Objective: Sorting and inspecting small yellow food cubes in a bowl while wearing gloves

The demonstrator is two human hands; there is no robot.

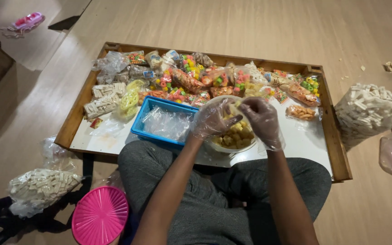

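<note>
- A blue tray (147,119) with clear bags in it sits on the desk (296,140), just to the left of both hands.
- The left hand (212,119), in a clear glove, is curled over the bowl of yellow snacks (234,138), with its fingers bent in toward the other hand.
- Between the two hands is a small clear bag (236,108). Both hands seem to pinch it, but I cannot tell how tight.
- The right hand (263,120), also gloved, is curled shut just beside the left, about as near to the bowl.
- The bowl lies right under the hands, close to the person's lap.
- Filled snack packets (191,77) lie past the bowl, farther from the hands.
</note>
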